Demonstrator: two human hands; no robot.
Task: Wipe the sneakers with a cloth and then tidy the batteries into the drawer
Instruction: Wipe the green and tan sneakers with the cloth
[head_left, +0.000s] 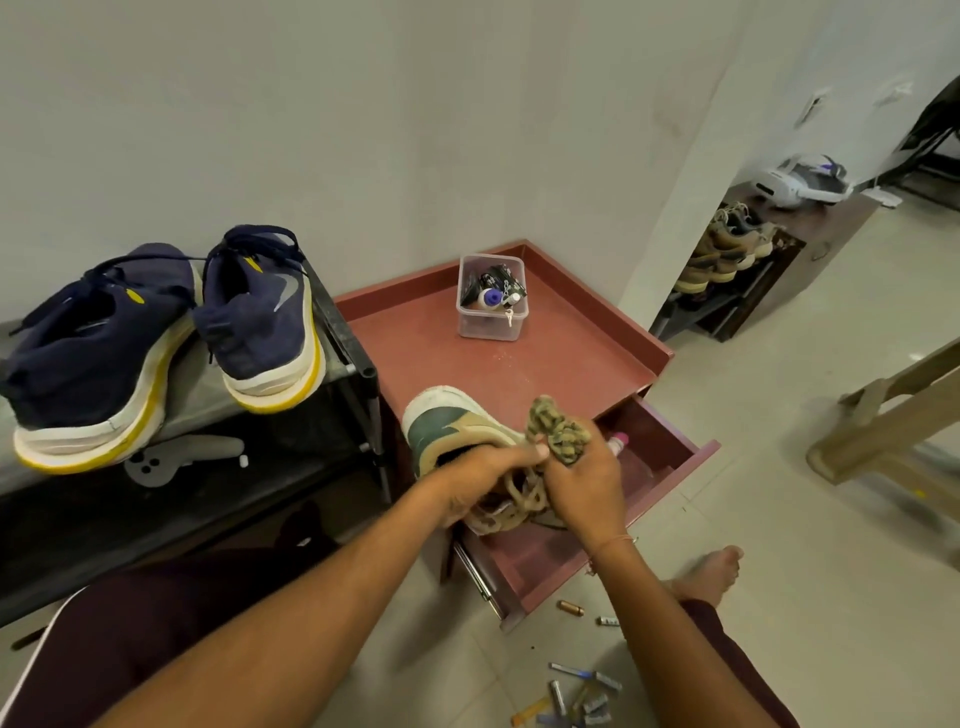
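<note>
Nearest the wearer, on the floor (779, 519), loose batteries (576, 699) lay scattered, untidied and presumably left for the second step. Above the open drawer (691, 457), the left hand (493, 467) gripped a tan-and-green sneaker (457, 421) to steady it, while the right hand (587, 478) clutched a bunched cloth (558, 428) at its upper — wiping evidently in hand. Further back, a navy pair (156, 332) sat on the black rack (343, 332) — whether wiped, undeterminable.

Two navy sneakers (98, 353) are sitting at nine o'clock, with one tan sneaker (452, 421), one cloth (558, 431) and one drawer (670, 467) in the middle. One plastic box (491, 322) is standing at twelve o'clock, and batteries (576, 701) are lying at five o'clock, too jumbled to count.
</note>
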